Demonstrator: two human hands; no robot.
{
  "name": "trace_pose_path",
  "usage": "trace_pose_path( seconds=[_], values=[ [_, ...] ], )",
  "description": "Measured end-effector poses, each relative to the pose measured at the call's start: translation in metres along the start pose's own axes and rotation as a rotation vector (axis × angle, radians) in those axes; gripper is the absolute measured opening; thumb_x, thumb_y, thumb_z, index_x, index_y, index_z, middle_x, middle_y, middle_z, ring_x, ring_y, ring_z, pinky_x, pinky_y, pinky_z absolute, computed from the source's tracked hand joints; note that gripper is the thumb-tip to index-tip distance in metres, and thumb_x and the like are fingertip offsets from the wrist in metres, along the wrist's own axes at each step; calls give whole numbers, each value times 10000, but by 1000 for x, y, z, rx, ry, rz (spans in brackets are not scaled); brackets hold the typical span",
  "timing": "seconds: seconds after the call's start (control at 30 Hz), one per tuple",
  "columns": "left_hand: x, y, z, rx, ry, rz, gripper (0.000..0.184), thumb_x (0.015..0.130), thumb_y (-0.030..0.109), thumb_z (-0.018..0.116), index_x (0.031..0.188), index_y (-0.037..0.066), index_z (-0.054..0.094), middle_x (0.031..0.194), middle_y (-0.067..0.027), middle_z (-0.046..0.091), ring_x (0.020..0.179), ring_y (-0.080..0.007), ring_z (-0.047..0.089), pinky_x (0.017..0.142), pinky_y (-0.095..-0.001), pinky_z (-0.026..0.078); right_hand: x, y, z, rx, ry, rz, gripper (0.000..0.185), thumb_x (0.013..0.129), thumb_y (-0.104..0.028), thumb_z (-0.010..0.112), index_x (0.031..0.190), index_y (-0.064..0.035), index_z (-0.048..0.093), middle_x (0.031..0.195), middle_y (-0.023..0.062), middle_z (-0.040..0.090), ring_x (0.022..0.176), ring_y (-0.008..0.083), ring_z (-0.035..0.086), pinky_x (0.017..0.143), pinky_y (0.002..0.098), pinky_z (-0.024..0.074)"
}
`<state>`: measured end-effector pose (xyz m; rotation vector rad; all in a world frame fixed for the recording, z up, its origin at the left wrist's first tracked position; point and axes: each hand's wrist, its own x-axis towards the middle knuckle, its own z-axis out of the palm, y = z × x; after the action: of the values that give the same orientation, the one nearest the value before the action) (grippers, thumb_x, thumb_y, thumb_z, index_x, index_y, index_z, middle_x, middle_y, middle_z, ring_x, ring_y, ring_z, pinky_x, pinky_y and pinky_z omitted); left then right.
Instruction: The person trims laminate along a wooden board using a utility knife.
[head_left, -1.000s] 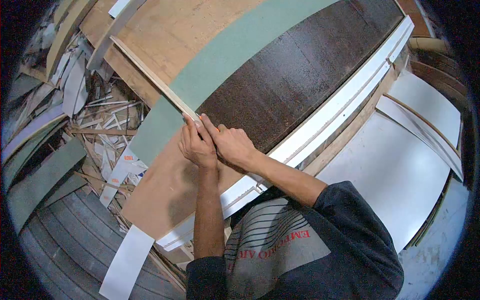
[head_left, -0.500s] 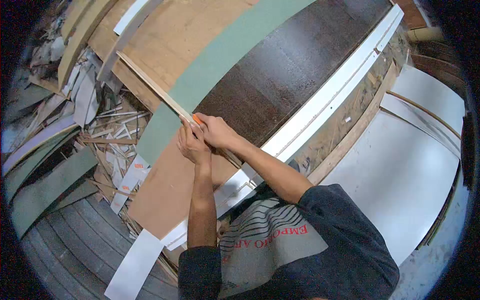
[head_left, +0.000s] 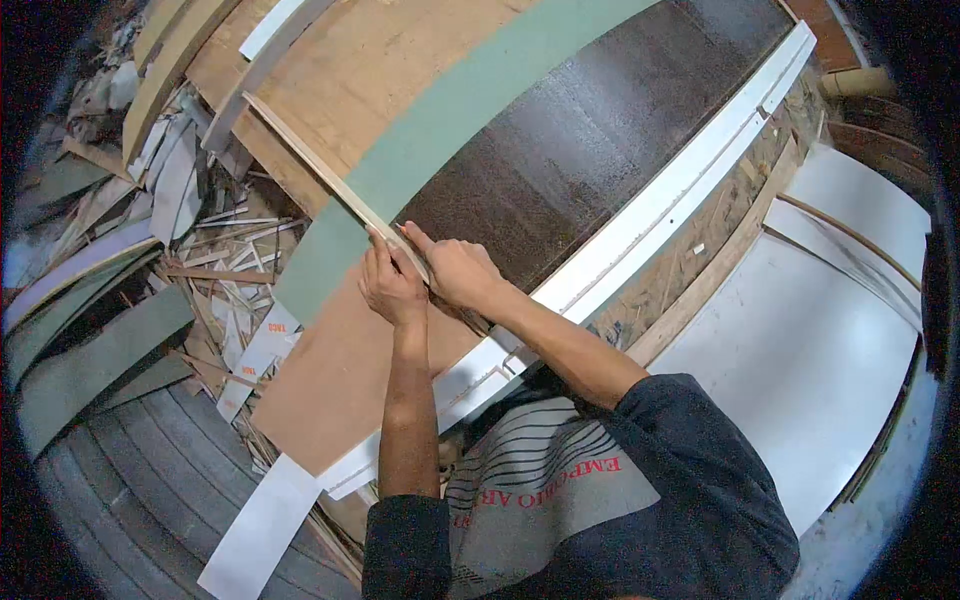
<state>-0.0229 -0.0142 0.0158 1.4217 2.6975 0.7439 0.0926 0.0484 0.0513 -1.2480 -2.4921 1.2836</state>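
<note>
A long narrow wooden strip [head_left: 315, 163] lies across the tan, green and dark brown boards. My left hand [head_left: 393, 283] is closed round the strip near its lower end, fingertips on its edge. Right beside it, my right hand [head_left: 457, 270] is closed at the strip, with one finger stretched along it; whatever this hand holds is hidden. Beneath the strip are the green board [head_left: 420, 120] and the dark brown board [head_left: 560, 140]. A light brown board [head_left: 340, 385] lies below my left hand.
White strips [head_left: 640, 225] run along the near edge of the boards. Wood offcuts [head_left: 225, 250] are heaped at the left, beside curved panels [head_left: 110, 370]. Large white sheets [head_left: 790, 350] lie at the right. A white piece [head_left: 262, 530] juts out at lower left.
The orange item that showed between my hands is now out of sight. My right hand has shifted slightly along the strip. The camera view has also moved a little.
</note>
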Motion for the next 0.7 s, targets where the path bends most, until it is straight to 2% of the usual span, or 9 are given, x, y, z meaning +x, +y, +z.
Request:
trace_pose_path(
  seconds=[0.13, 0.2, 0.27, 0.4, 0.47, 0.53, 0.6, 0.7],
  values=[
    [1, 0, 0, 3, 34, 34, 445, 1016, 253, 476, 1376, 2, 546, 1025, -128, 663, 951, -301, 630, 813, -428, 449, -3, -6, 3, -58, -21, -40, 624, 904, -208, 546, 1479, -57, 355, 804, 238, 686, 745, 401, 700, 654, 522, 553],
    [2, -1, -1, -7, -29, -16, 437, 1013, 254, 484, 1362, 1, 559, 1028, -126, 664, 948, -300, 630, 814, -429, 449, -3, -9, 8, -76, -5, -44, 594, 920, -207, 526, 1471, -53, 364, 809, 238, 686, 744, 396, 701, 654, 522, 552],
    [3, -4, 1, -14, -29, -19, 437, 1010, 258, 491, 1357, 3, 565, 1031, -123, 665, 945, -298, 631, 809, -427, 448, 1, -11, 14, -22, -6, 9, 664, 920, -231, 533, 1523, -95, 292, 841, 238, 681, 779, 425, 686, 672, 536, 540],
    [-1, -10, 6, 23, 17, 31, 448, 1003, 278, 509, 1357, 10, 570, 1063, -112, 668, 947, -290, 634, 793, -421, 448, 11, -22, 5, 26, -75, 60, 646, 936, -247, 524, 1521, -102, 294, 857, 255, 679, 804, 427, 685, 688, 541, 543],
    [5, -6, 4, 26, -18, 0, 455, 1001, 279, 510, 1365, 11, 562, 1078, -110, 669, 962, -290, 635, 800, -420, 458, 12, -23, 1, 74, -17, 62, 499, 1000, -290, 434, 1435, -49, 393, 747, 230, 679, 719, 421, 691, 646, 559, 539],
    [1, -7, 4, 56, -46, -12, 448, 999, 256, 501, 1369, 8, 556, 1084, -115, 669, 969, -291, 635, 812, -419, 458, 10, -16, 10, 95, -13, 61, 513, 986, -275, 458, 1438, -46, 382, 752, 230, 676, 721, 432, 686, 643, 563, 536],
    [3, -6, 5, 28, -11, 12, 444, 998, 243, 499, 1368, 4, 556, 1071, -117, 668, 965, -292, 634, 810, -419, 458, 8, -7, 12, 74, 94, -19, 540, 967, -253, 480, 1456, -53, 365, 790, 234, 680, 738, 431, 687, 648, 555, 538],
    [1, -7, 4, 20, 8, 31, 438, 994, 222, 497, 1364, -4, 556, 1046, -123, 663, 954, -296, 631, 799, -420, 457, 0, -5, 2, -10, -44, -25, 565, 955, -232, 486, 1475, -60, 347, 842, 235, 686, 764, 426, 690, 659, 544, 542]
  ],
)
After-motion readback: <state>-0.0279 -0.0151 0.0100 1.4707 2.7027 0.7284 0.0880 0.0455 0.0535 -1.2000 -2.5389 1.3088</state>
